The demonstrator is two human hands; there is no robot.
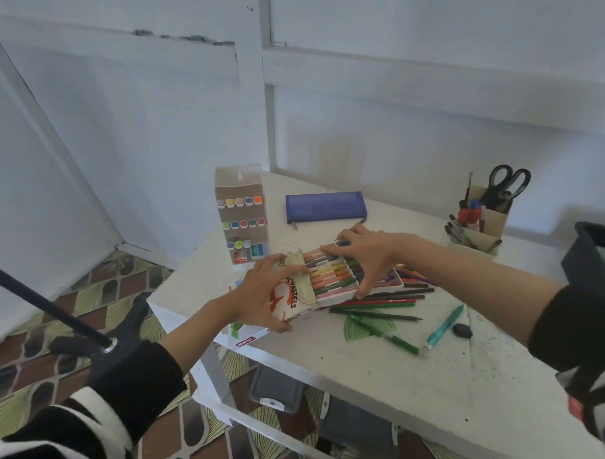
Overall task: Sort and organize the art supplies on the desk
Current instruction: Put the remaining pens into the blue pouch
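A white oil pastels box [294,303] lies at the desk's left edge, with a tray of coloured pastel sticks [330,274] half out of its sleeve. My left hand [262,296] grips the box sleeve from the left. My right hand [363,253] grips the pastel tray, fingers spread along its far edge and thumb on its near side. Loose coloured pencils [389,300] lie fanned out right of the box. A green pen [387,334] and a teal pen [445,325] lie nearer me.
A marker rack [242,214] stands behind the box and a blue pencil case [326,208] lies further back. A cardboard holder [479,223] with scissors [507,184] and pens stands at the back right. A green protractor [357,328] and black eraser [462,330] lie near the pens.
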